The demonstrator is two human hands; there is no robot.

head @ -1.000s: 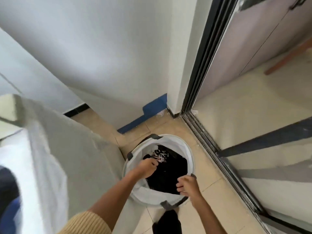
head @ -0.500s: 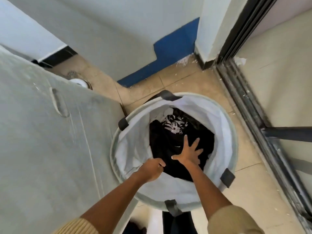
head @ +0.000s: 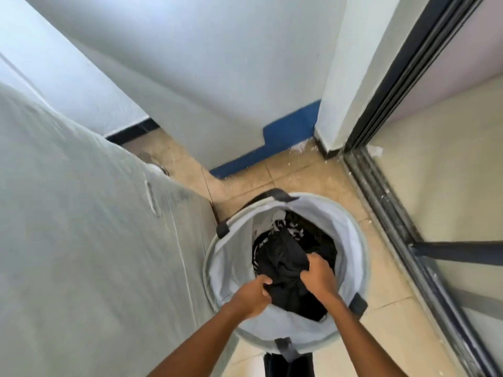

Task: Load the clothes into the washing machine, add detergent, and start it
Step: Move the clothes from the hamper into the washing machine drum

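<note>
Both hands now clamped on one black garment (head: 285,265) inside the laundry basket (head: 226,257). Our left hand (head: 251,295) pinches its near-left edge, fingers curled around the cloth. Our right hand (head: 318,276) grips a bunched fold on the right, fingers curled over it. Half a second ago the right hand was flat and splayed on the pile and the left sat at the liner edge; both have since closed on the fabric, and the garment is pulled up off the pile. More dark clothes (head: 318,238) and a black-and-white patterned piece (head: 292,229) lie under it in the basket. Basket stands on the tiled floor (head: 304,175), just beside the covered washing machine (head: 95,240) on our left. Sliding door track (head: 386,213) runs along the right. View has tilted up since then: more wall, blue skirting (head: 288,140) further away.
</note>
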